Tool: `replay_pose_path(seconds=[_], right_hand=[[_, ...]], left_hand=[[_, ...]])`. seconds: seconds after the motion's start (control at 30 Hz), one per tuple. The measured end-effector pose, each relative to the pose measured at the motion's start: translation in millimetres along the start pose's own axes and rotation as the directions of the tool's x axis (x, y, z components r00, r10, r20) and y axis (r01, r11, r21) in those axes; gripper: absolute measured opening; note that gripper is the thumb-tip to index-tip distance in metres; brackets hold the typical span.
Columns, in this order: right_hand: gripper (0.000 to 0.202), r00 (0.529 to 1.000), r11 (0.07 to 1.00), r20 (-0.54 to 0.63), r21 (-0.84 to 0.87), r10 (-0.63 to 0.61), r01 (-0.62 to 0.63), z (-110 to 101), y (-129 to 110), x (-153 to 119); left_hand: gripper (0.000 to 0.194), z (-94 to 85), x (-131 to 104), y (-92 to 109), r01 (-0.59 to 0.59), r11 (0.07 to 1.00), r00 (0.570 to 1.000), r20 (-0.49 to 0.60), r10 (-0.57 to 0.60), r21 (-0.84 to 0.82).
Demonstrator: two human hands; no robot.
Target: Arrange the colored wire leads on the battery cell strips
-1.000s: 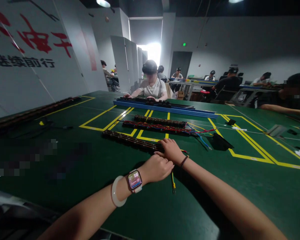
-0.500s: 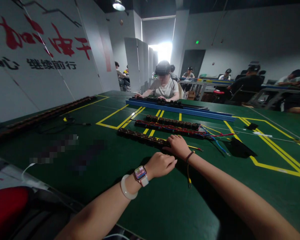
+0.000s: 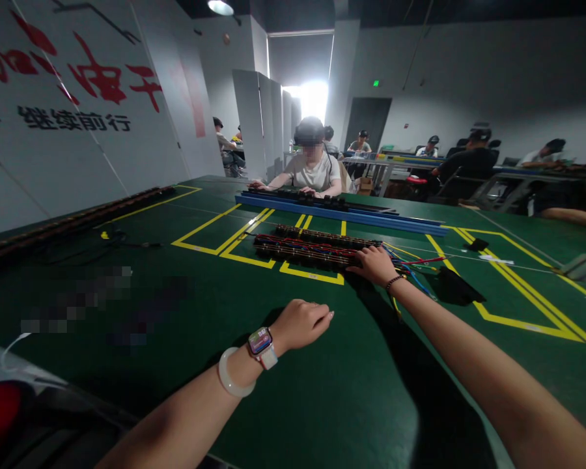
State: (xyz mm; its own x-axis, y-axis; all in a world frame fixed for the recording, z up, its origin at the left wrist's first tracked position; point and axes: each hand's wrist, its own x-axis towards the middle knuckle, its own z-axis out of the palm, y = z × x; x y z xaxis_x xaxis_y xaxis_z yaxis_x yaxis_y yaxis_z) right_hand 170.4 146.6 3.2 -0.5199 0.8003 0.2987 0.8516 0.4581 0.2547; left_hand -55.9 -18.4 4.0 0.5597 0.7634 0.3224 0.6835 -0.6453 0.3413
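My right hand (image 3: 375, 266) is closed on the right end of the nearest long black wiring strip (image 3: 297, 255), which has thin copper-coloured lines along it. This strip lies against a bundle of red and blue wires (image 3: 317, 245). Behind them lies another black strip (image 3: 325, 233). Loose red, yellow and blue wire ends (image 3: 422, 281) fan out to the right of my right hand. My left hand (image 3: 303, 326), with a watch and a pale bangle at the wrist, is held above the green table (image 3: 293, 404), fingers curled together and nothing visible in them.
A blue rail (image 3: 342, 216) with black parts lies across the table's far side, where a co-worker (image 3: 315, 163) sits. Long strips (image 3: 78, 218) run along the left edge. A black flat piece (image 3: 459, 286) lies at right. Yellow tape (image 3: 532, 327) marks the tabletop.
My right hand has moved the nearest strip away from me and to the right, up against the wire bundle. My left hand stays nearly in place, now apart from the right.
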Motion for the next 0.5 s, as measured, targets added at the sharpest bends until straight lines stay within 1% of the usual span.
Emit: replay_pose_path(seconds=[0.1,0.17,0.23,0.3,0.37,0.5], right_hand=[[0.049,0.998,0.996,-0.037,0.076,-0.043,0.046,1.5,4.3,2.9],[0.052,0.996,0.985,-0.067,0.162,-0.051,0.062,2.7,4.5,9.1],[0.057,0.996,0.965,-0.071,0.253,-0.05,0.067,5.2,3.8,19.1],[0.061,0.998,0.942,-0.043,0.332,-0.042,0.054,9.5,3.1,32.0],[0.065,1.0,0.922,0.006,0.387,-0.017,0.014,15.3,3.1,45.9],[0.07,0.995,0.916,0.101,0.397,0.026,-0.064,28.1,6.0,71.1]], left_hand=[[0.034,1.5,0.5,-0.6,-0.003,1.0,1.0,0.003,0.003,0.013],[0.034,2.8,0.8,-1.5,-0.013,0.999,1.0,-0.004,0.013,0.033],[0.033,4.0,0.9,-2.7,-0.023,0.998,1.0,-0.014,0.023,0.056],[0.032,5.0,0.9,-4.1,-0.032,0.997,0.999,-0.023,0.034,0.076],[0.032,5.7,0.9,-5.1,-0.04,0.994,0.998,-0.034,0.044,0.098],[0.032,5.9,1.5,-6.1,-0.046,0.99,0.998,-0.035,0.051,0.133]])
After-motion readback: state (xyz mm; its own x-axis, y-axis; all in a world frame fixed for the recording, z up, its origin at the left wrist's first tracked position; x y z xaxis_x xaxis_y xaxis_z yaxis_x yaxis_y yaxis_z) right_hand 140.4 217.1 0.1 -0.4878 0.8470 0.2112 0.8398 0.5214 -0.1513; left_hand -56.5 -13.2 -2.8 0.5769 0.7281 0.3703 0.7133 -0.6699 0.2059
